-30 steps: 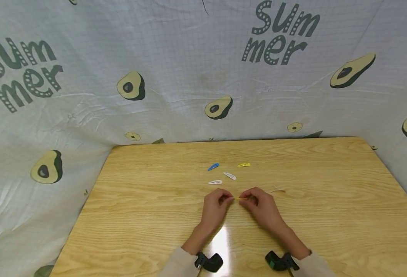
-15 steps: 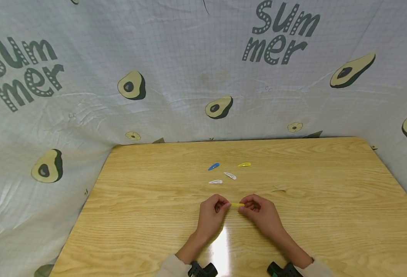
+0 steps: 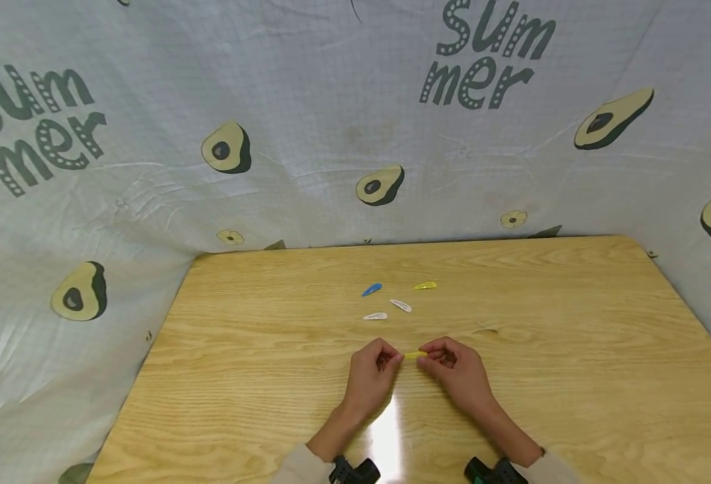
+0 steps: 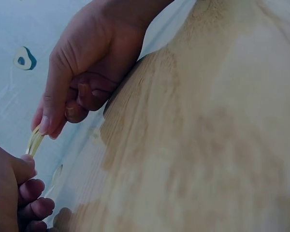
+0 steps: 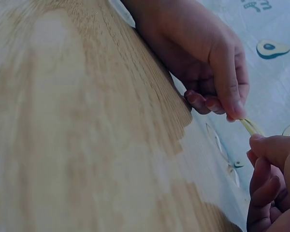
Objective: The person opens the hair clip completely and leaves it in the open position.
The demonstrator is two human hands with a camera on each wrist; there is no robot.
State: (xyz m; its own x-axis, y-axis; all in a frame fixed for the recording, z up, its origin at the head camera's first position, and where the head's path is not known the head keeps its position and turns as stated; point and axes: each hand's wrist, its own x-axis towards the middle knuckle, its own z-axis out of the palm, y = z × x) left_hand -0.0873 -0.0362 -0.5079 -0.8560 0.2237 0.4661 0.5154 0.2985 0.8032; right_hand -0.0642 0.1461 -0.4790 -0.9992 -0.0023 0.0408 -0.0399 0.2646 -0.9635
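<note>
Both hands meet over the middle of the wooden table and pinch one small yellow hair clip between them. My left hand pinches its left end with thumb and forefinger. My right hand pinches the right end, other fingers curled. In the left wrist view the clip spans from my left hand up to the right hand. In the right wrist view the clip sits between my left hand and my right hand.
Beyond the hands lie several loose clips: a blue clip, a yellow clip and two white clips. An avocado-print cloth hangs behind and around the table. Wrist camera mounts show at the bottom edge.
Both hands drew a little nearer to me with the yellow clip held between them, then stayed almost still. The loose clips have not moved.
</note>
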